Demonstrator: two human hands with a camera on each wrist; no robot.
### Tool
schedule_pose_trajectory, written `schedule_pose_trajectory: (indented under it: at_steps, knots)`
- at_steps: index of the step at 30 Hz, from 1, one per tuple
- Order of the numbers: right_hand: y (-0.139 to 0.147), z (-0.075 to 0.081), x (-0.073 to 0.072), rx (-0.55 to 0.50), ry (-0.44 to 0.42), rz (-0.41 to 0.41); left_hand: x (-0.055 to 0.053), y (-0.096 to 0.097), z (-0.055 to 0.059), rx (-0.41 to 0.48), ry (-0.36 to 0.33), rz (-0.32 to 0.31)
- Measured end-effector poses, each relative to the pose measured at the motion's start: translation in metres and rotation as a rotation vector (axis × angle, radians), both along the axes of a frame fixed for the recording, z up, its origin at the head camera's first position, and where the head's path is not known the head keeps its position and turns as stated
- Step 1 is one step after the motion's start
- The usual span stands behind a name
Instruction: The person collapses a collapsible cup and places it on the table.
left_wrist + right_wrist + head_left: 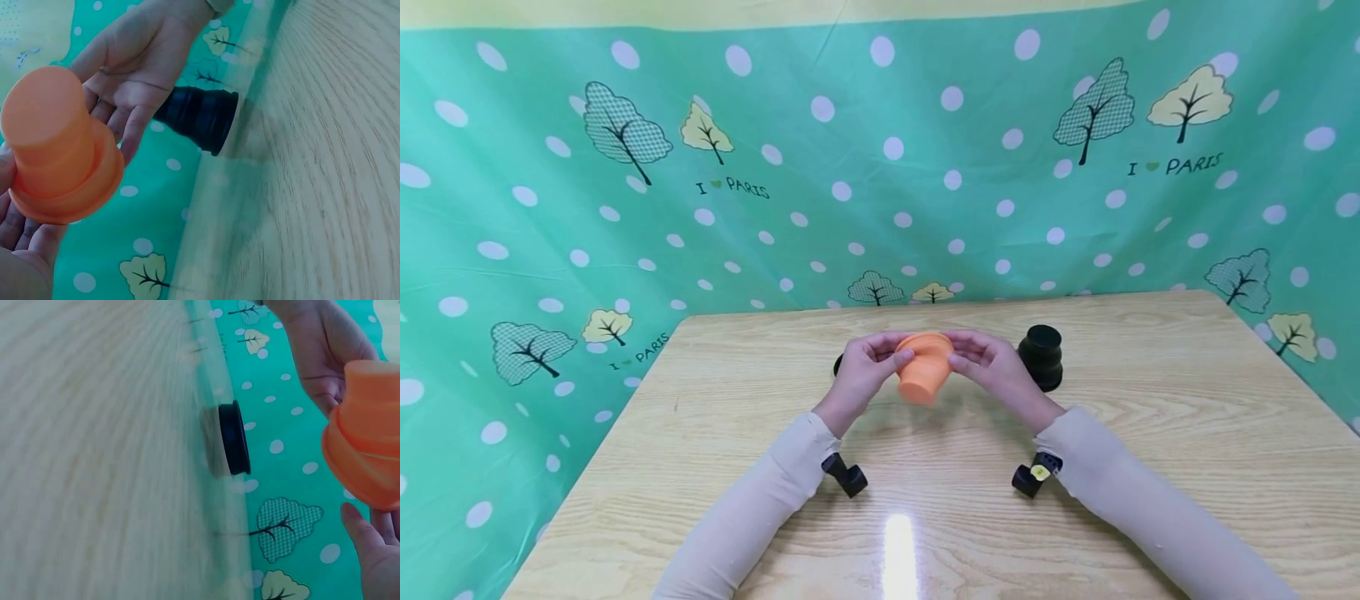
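Observation:
An orange collapsible cup [927, 367] is held up over the table between both hands, its narrow base tilted down toward me. My left hand [867, 369] pinches its wide rim from the left, thumb on the near side and fingers behind. From the other side my right hand [994, 363] grips the same rim in a like way. In the right wrist view the wide part of the cup [365, 450] looks partly folded, with a slanting crease. The fingers behind the cup are partly hidden.
A black stepped cup [1041, 358] stands wide end down beside my right hand. Past my left hand, a low black disc-shaped piece [233, 439] lies on the wooden table [760, 367], mostly hidden in the head view. A green dotted cloth [865, 167] hangs behind the table.

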State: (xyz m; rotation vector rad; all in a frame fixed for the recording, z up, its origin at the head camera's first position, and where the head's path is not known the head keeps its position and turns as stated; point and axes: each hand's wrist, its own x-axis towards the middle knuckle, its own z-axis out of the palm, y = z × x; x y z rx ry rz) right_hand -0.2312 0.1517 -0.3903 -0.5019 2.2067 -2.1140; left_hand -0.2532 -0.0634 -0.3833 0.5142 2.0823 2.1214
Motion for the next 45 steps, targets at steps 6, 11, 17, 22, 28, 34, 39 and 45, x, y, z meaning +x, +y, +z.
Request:
schedule_pose_trajectory:
  at_steps: [6, 11, 17, 22, 28, 34, 39, 45]
  knots:
    - [-0.005, -0.005, 0.001, -0.056, -0.013, 0.006, 0.001, 0.001, 0.001, 0.033, -0.008, 0.015]
    - [-0.009, -0.004, 0.002, 0.018, 0.028, -0.064, 0.001, 0.001, 0.000, 0.035, -0.017, 0.034]
    - [-0.012, -0.003, 0.004, 0.102, 0.080, -0.138, 0.000, 0.000, 0.000, 0.026, -0.037, 0.044]
    - [-0.017, 0.008, 0.009, 0.154, 0.121, -0.211, 0.001, 0.002, -0.001, 0.043, -0.046, 0.038]
    - [-0.018, 0.003, 0.005, 0.167, 0.166, -0.305, 0.001, 0.005, -0.002, 0.062, -0.056, -0.003]
    - [-0.013, -0.009, -0.001, 0.124, 0.133, -0.266, -0.002, 0.003, -0.005, 0.065, -0.067, -0.032]
    - [-0.010, -0.008, -0.001, 0.079, 0.089, -0.202, -0.003, 0.002, -0.006, 0.055, -0.044, -0.042]
    - [-0.008, -0.005, -0.001, 0.057, 0.049, -0.173, -0.004, 0.002, -0.006, 0.052, -0.033, -0.043]
